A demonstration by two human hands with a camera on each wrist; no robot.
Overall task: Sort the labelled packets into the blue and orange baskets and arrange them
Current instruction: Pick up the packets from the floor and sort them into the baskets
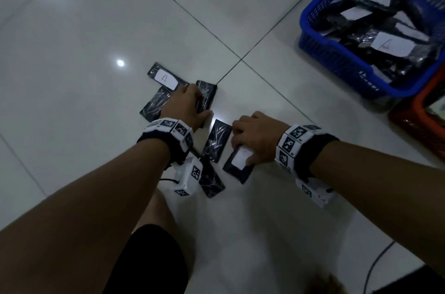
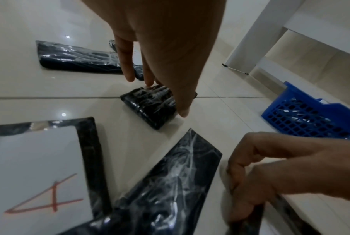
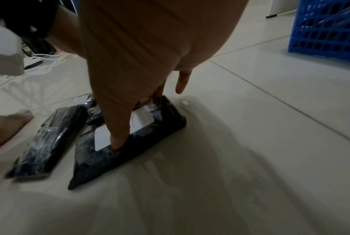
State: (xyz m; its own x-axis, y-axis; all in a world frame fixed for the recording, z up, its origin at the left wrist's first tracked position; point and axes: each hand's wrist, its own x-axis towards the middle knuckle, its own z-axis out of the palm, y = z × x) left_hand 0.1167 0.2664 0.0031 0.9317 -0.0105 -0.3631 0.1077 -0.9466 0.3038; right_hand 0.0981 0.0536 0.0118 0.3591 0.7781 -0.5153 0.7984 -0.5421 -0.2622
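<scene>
Several black plastic-wrapped packets lie on the white tiled floor. My left hand reaches down on an unlabelled-side packet, thumb at its right edge and fingertips at its far corner, pinching it. My right hand grips a packet with a white label, thumb pressed on the label and fingers curled over the far end. Between the hands lies another packet. A packet labelled A sits beyond the left hand. The blue basket at the top right holds several labelled packets. The orange basket stands beside it.
Another packet lies under my left wrist, and one more lies left of the left hand. My knee is at the bottom centre. A cable runs at the lower right. A white furniture leg stands behind the blue basket.
</scene>
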